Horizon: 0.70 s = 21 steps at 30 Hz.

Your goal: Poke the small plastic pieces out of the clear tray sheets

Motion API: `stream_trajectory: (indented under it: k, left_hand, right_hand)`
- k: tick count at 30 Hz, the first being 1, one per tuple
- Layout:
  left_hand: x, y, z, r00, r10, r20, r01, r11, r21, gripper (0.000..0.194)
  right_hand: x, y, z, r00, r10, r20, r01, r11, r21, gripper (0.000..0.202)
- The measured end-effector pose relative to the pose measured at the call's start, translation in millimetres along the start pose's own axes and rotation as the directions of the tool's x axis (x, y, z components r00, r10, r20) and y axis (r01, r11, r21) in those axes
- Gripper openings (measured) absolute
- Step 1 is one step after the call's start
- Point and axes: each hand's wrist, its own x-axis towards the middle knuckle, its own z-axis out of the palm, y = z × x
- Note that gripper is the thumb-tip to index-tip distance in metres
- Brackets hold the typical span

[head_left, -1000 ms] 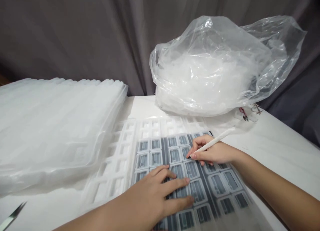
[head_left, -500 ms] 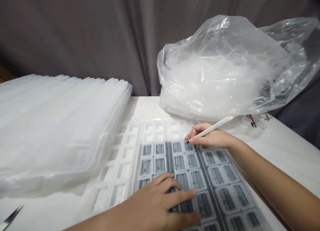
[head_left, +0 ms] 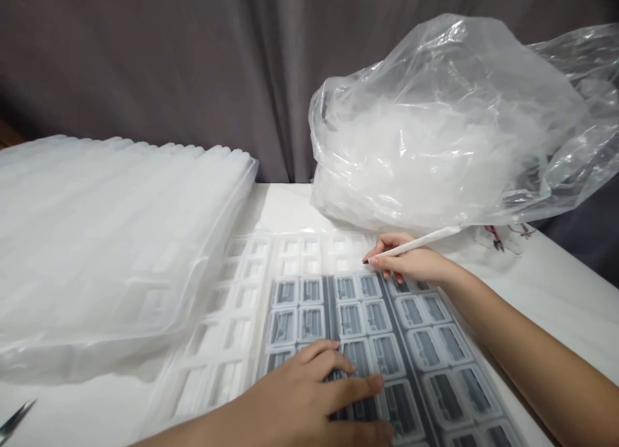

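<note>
My left hand (head_left: 314, 392) lies with fingers spread on a clear plastic tray (head_left: 329, 363) of small rectangular pockets, over its dark part. Several pockets hold flat dark pieces (head_left: 355, 319) or show a dark layer beneath; I cannot tell which. In my right hand (head_left: 406, 258), a slim white pen-like tool (head_left: 428, 239) is pinched between thumb and fingers. Its dark tip points left, near the far pockets, close above the pale part of the tray. Whether the tip carries anything is too small to tell.
A tall stack of white plastic trays (head_left: 106, 240) stands at the left. Behind my right hand sits a clear plastic bag (head_left: 435, 137) with white contents. Pointed metal tips (head_left: 17, 421) show at the lower left, small cutters (head_left: 494, 237) at the right, a grey curtain (head_left: 193, 66) behind.
My right hand has drawn the tool's tip away from a far dark pocket, a little up and towards the far edge. My left hand stays on the tray. The view has shifted slightly.
</note>
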Motion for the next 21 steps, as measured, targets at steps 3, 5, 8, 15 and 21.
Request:
stream_trajectory:
  k: [3,5,8,15,21]
  left_hand:
    - [2,3,-0.4,0.999,-0.010,0.036,0.010,1.000,0.026,0.041]
    - [4,5,-2.8,0.996,-0.017,0.085,0.014,0.999,0.040,0.044]
    - [3,5,-2.4,0.996,0.001,0.090,-0.006,0.998,0.062,0.047]
    - [-6,-9,20.4,0.997,0.071,0.019,-0.073,0.995,0.069,0.065]
    - [-9,-9,25.0,0.997,0.073,-0.036,-0.071,0.996,0.054,0.061]
  right_hand:
    - [8,0,2,0.997,-0.019,-0.077,0.016,0.999,-0.042,0.018]
    - [13,0,3,0.994,-0.016,-0.105,0.008,0.997,-0.072,0.016]
    - [17,2,4,0.996,-0.005,-0.094,-0.004,0.995,-0.099,0.014]
    - [21,-6,-4,0.999,-0.036,-0.035,0.031,0.990,-0.137,0.017]
    - [25,-13,-4,1.000,0.018,0.003,-0.017,0.976,-0.215,0.016]
